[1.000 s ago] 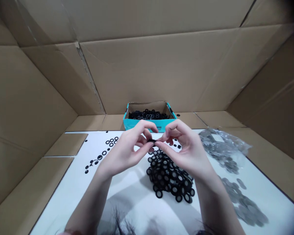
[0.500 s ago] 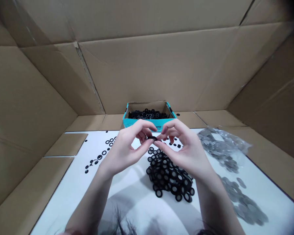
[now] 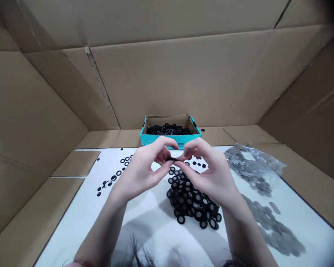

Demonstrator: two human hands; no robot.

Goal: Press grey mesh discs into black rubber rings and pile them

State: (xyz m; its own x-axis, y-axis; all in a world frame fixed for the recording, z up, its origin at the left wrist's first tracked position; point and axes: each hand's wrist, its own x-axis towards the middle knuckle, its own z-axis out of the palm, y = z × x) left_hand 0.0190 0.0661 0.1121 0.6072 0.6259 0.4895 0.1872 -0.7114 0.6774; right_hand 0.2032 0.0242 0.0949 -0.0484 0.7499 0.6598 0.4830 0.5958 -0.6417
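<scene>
Between the fingertips of both hands is a small black ring (image 3: 172, 159), seen nearly edge-on. My left hand (image 3: 149, 163) pinches its left side with thumb and fingers. From the other side, my right hand (image 3: 204, 163) pinches it too, the thumbs almost meeting. Whether a disc sits inside the ring cannot be seen. Below the hands lies a heap of black rings with grey centres (image 3: 193, 200) on the white table. Thin grey discs (image 3: 281, 233) are spread to the right of my right forearm.
A teal cardboard box (image 3: 147, 140) holding many black rings stands at the back. Loose black rings (image 3: 118, 173) lie on the left. A clear plastic bag of grey discs (image 3: 253, 161) rests at the right. Cardboard walls (image 3: 169, 81) surround the white table (image 3: 144, 230).
The ring between my fingers has tilted from showing its top to nearly edge-on. Both hands stay in almost the same place.
</scene>
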